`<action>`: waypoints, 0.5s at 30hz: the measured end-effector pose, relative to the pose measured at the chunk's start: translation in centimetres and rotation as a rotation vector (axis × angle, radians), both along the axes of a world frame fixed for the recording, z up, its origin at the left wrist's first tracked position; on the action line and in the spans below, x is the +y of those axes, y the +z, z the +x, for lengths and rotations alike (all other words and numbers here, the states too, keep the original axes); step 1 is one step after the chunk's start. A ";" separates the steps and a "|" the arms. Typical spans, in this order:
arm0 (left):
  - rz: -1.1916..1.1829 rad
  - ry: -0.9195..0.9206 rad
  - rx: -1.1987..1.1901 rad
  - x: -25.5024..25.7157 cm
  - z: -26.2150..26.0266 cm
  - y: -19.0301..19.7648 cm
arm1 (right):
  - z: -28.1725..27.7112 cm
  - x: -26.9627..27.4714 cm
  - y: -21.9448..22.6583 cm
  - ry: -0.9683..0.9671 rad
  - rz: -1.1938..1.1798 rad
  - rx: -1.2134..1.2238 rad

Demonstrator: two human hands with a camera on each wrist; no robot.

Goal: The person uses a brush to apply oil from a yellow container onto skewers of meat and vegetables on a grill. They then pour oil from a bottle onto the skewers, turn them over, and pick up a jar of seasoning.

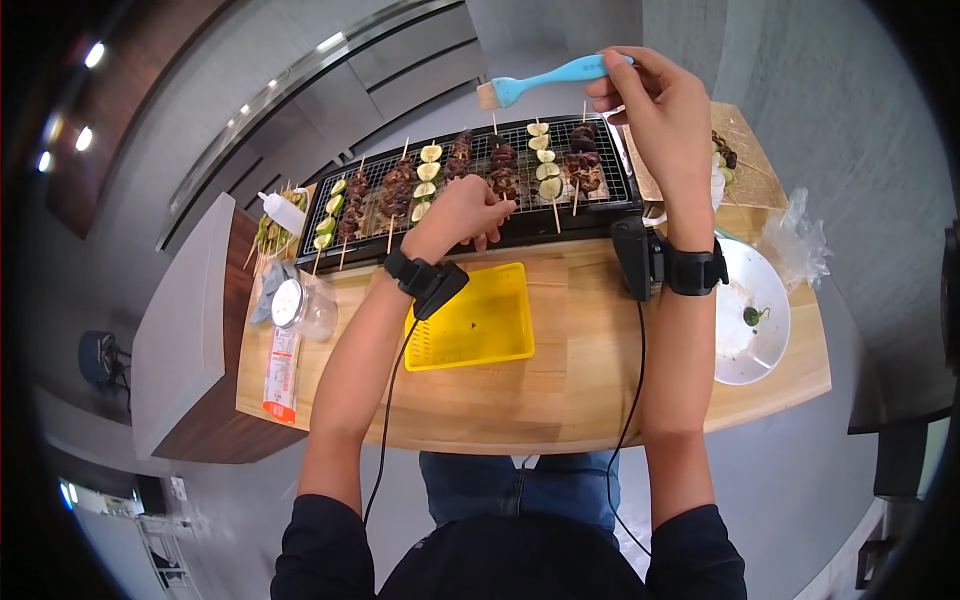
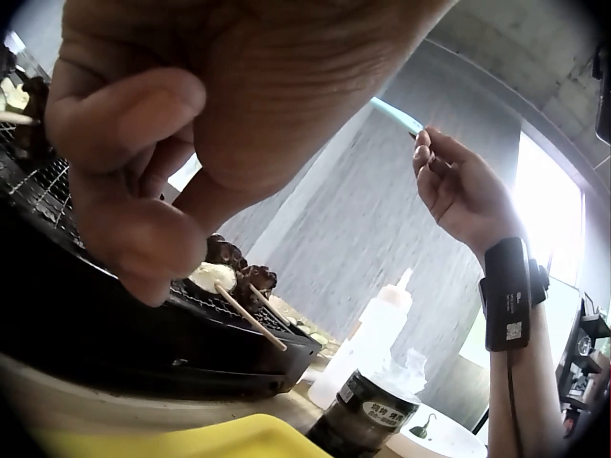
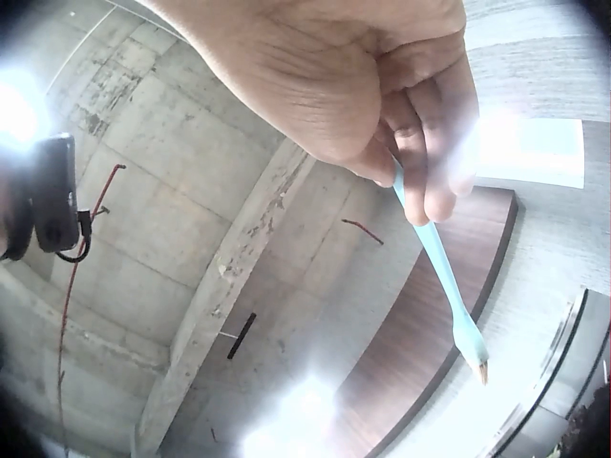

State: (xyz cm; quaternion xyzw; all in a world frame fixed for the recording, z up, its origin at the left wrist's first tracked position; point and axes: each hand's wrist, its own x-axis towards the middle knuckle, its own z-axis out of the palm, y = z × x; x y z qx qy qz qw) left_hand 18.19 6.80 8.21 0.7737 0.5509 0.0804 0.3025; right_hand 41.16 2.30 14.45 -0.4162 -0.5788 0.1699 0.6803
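A light-blue basting brush with pale bristles is held up above the far side of the grill by my right hand. Thumb and fingers pinch the end of its handle, and the bristles point left. My left hand is at the near edge of the black grill, its curled fingers pinching the stick end of a dark meat skewer. Several more meat skewers and green vegetable-slice skewers lie across the wire rack. In the left wrist view, the fingers hide the pinched stick.
A yellow basket stands on the wooden table in front of the grill. To the left are a white-lidded jar, a white squeeze bottle and a red-and-white packet. A white bowl and a crumpled plastic bag lie right.
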 end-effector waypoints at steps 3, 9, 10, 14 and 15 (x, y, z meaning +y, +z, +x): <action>-0.002 0.066 -0.017 -0.5 -1.5 1.0 | 0.1 -0.1 0.0 0.003 -0.021 -0.012; 0.102 0.244 -0.036 -1.3 -8.1 3.1 | -0.3 0.0 0.0 0.016 -0.036 -0.012; 0.103 0.252 -0.039 -1.2 -9.0 2.8 | -0.6 0.0 0.0 0.011 -0.051 0.000; 0.107 0.301 -0.017 -1.3 -10.8 1.3 | -1.4 0.2 -0.1 0.026 -0.066 -0.044; 0.108 0.295 0.009 -1.4 -10.7 1.0 | -1.6 0.2 -0.1 0.031 -0.061 -0.052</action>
